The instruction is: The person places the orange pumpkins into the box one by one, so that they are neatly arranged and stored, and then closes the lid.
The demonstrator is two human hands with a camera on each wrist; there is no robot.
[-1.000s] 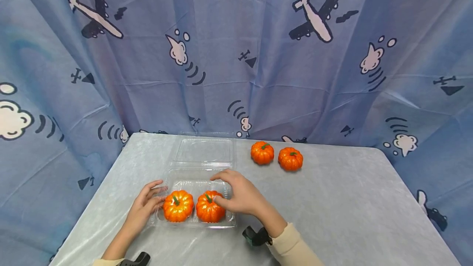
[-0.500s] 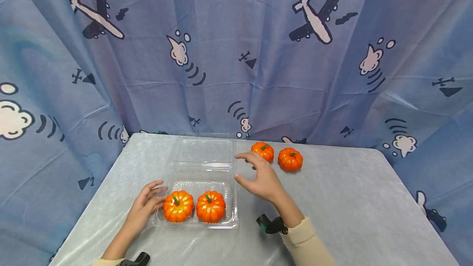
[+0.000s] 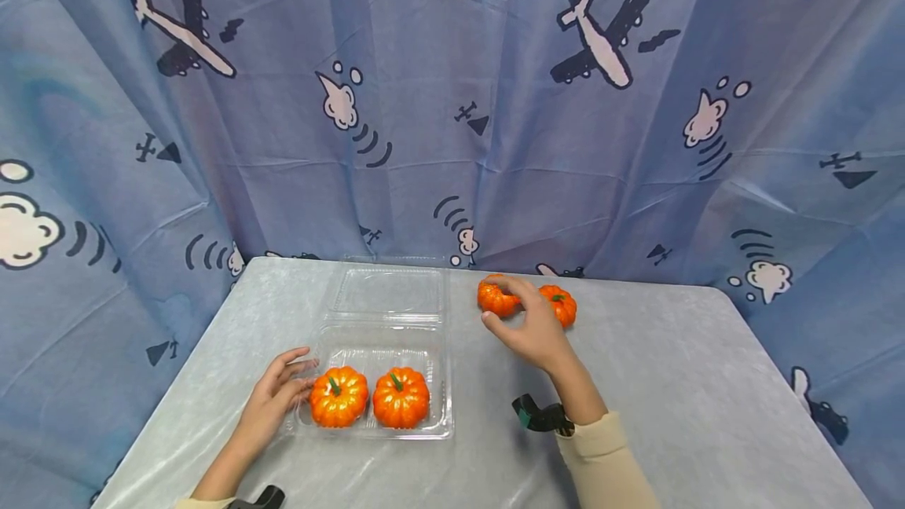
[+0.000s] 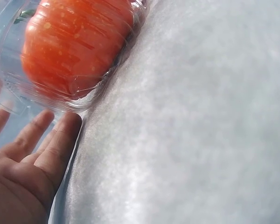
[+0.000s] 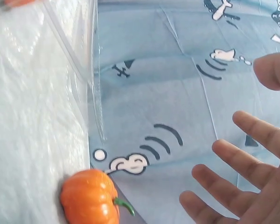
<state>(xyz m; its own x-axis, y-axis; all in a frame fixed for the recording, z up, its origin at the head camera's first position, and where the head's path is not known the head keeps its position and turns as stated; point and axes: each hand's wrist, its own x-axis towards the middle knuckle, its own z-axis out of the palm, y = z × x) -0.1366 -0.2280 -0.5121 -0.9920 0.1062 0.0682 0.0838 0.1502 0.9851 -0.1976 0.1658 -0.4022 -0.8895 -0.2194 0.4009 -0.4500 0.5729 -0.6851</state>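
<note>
Seen from the head camera, a person's right hand (image 3: 532,326) is reaching to the far side of the grey table (image 3: 679,399), its fingers spread and arching over the nearer loose pumpkin (image 3: 495,298), the fingertips lying over its top while the thumb is stretching out on the near side; a full grip cannot be confirmed. A second loose pumpkin (image 3: 562,304) is sitting just beside it, to the right. The left hand (image 3: 274,397) is resting with relaxed, straight fingers against the left edge of the clear clamshell tray (image 3: 438,422), which is holding two pumpkins side by side, its lid (image 3: 390,290) lying open behind. The left wrist view is showing those fingers (image 4: 46,149) flat beside the tray wall, one pumpkin (image 4: 74,42) bulging through the plastic. The right wrist view is showing open, uncurled fingers (image 5: 233,186) with a pumpkin (image 5: 88,198) lying below and to their left, stem pointing towards them. No brand or readable writing is showing; the blue curtain (image 3: 452,100) carries only cartoon planes and clouds.
</note>
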